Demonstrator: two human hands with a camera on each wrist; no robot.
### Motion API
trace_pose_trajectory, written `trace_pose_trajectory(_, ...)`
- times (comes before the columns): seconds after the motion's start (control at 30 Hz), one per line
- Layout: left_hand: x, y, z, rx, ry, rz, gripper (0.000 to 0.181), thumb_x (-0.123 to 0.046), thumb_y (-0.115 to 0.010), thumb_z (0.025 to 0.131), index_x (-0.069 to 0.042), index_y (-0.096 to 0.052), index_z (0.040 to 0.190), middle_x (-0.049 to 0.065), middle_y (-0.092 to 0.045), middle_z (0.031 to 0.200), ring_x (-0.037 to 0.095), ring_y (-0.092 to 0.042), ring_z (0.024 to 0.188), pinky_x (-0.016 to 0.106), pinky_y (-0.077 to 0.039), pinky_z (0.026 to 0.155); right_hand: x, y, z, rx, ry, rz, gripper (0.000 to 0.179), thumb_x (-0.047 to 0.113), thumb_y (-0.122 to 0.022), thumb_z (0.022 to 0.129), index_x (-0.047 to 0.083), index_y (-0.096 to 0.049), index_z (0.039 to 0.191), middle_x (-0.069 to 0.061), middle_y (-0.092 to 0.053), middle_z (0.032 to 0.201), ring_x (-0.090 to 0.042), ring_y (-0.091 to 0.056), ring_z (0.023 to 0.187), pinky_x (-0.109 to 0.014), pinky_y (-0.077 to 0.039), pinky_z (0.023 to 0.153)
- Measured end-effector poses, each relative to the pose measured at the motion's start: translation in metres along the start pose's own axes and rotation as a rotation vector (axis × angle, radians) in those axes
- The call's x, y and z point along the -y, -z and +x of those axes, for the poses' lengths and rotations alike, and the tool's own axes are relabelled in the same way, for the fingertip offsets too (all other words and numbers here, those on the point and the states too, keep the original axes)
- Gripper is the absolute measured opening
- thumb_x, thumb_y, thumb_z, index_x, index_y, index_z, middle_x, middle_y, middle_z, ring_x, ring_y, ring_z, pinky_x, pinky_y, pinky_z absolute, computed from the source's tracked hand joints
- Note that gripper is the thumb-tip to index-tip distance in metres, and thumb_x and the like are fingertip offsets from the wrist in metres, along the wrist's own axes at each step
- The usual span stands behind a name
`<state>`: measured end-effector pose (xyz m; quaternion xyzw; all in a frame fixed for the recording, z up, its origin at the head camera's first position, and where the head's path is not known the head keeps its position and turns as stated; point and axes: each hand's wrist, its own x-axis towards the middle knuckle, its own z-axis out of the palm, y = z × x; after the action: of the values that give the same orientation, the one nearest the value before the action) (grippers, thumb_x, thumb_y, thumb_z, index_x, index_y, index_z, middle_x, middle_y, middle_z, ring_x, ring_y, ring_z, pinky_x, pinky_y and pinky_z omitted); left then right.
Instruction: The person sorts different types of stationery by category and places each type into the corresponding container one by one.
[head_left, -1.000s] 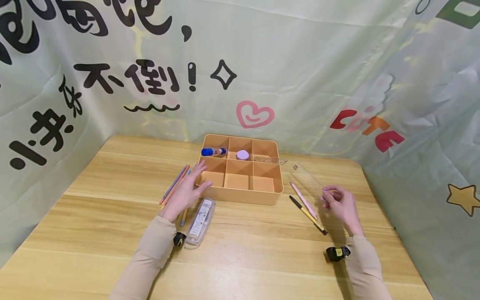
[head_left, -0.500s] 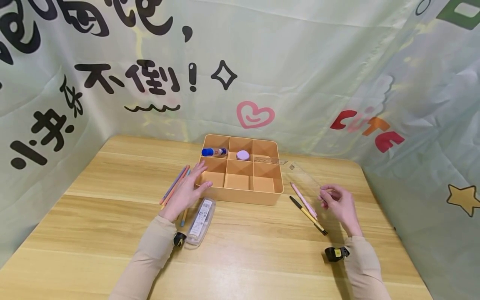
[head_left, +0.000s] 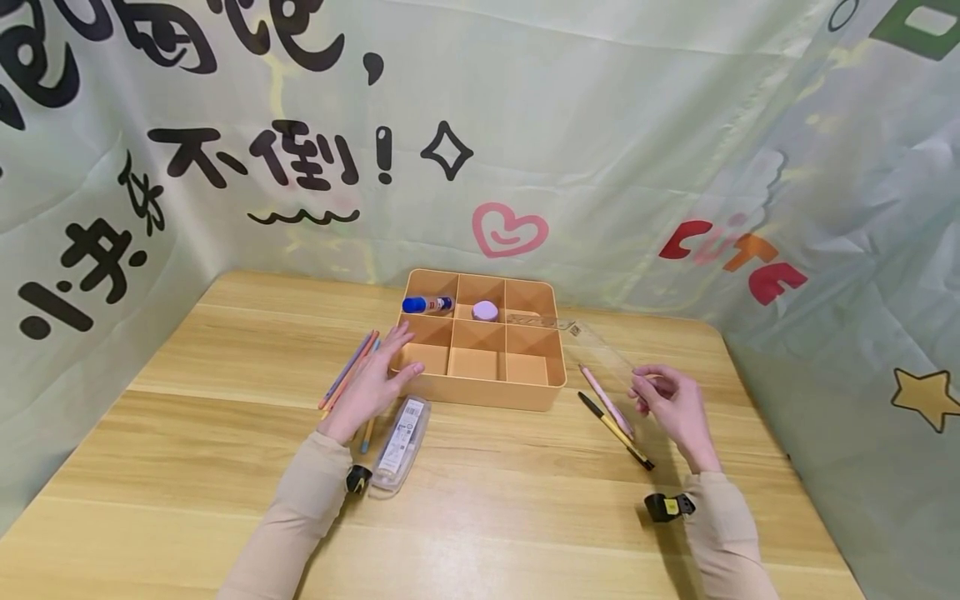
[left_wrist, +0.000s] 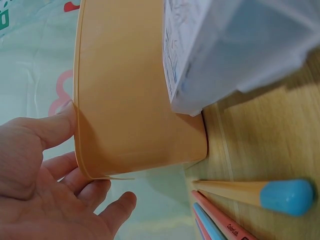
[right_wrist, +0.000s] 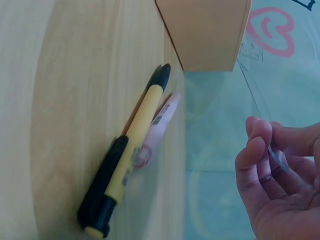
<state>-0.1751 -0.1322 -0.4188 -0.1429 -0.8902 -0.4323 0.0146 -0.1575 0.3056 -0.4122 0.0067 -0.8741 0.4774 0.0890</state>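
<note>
My right hand (head_left: 671, 408) pinches one end of a clear ruler (head_left: 603, 348) between thumb and fingers, above the table right of the organizer box. The ruler's far end comes close to a second clear strip, a wavy-patterned ruler (head_left: 536, 320), which lies across the back right compartment and sticks out past the rim. My left hand (head_left: 367, 387) touches the front left corner of the orange-tan organizer box (head_left: 480, 393), fingers spread and loosely bent. In the left wrist view the thumb (left_wrist: 55, 127) meets the box's rim. A glue stick (head_left: 427, 304) and a lilac round-topped item (head_left: 485, 311) occupy back compartments.
Beside the left hand lie several colored pencils (head_left: 347, 371) and a translucent case with a white label (head_left: 401, 446), near the box. To the right are a pink pen (head_left: 606, 400) and a yellow-and-black pen (head_left: 615, 429). A printed cloth (head_left: 600, 167) hangs behind the table.
My right hand has moved slightly left, bringing the clear ruler's far end up to the wavy-patterned ruler at the box's right side. The left hand has stayed in place.
</note>
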Motion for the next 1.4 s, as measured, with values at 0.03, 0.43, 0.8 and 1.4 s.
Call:
trace_pose_trajectory(0.03,0.000,0.000,0.000,0.000,0.000,0.000,0.061,-0.022,-0.059,0.102,0.003,-0.035,0.153,0.017,-0.019,0.168,0.041,-0.014,0.156,0.058,-0.018,0.126,0.001,0.000,0.000,0.000,-0.001,0.000,0.028,0.014,-0.061,0.101,-0.008,-0.064,0.118,-0.019,-0.076,0.085,-0.009,-0.066,0.059,-0.024,-0.058,0.056)
trace_pose_trajectory(0.43,0.000,0.000,0.000,0.000,-0.006,-0.008,0.061,-0.022,-0.059,0.102,0.004,-0.035,0.152,0.018,-0.020,0.168,0.041,-0.014,0.156,0.058,-0.017,0.126,0.014,-0.002,-0.001,-0.002,0.005,0.014,0.031,0.016,-0.061,0.101,-0.008,-0.063,0.121,-0.016,-0.076,0.085,-0.010,-0.068,0.060,-0.025,-0.059,0.057)
trace_pose_trajectory(0.8,0.000,0.000,0.000,0.001,0.008,0.002,0.061,-0.023,-0.058,0.103,0.002,-0.035,0.153,0.018,-0.018,0.168,0.041,-0.013,0.156,0.058,-0.017,0.126,0.021,-0.001,-0.001,-0.072,0.030,0.060,0.030,0.014,-0.062,0.100,-0.007,-0.064,0.122,0.014,-0.071,0.072,-0.008,-0.065,0.057,-0.025,-0.057,0.055)
trace_pose_trajectory(1.4,-0.001,0.000,0.000,0.009,0.014,-0.024,0.062,-0.023,-0.059,0.103,0.004,-0.034,0.153,0.018,-0.019,0.168,0.040,-0.011,0.156,0.058,-0.016,0.127,0.045,-0.005,-0.001,-0.092,0.083,0.141,0.029,0.012,-0.065,0.098,-0.009,-0.065,0.118,0.017,-0.072,0.071,-0.009,-0.066,0.056,-0.024,-0.057,0.054)
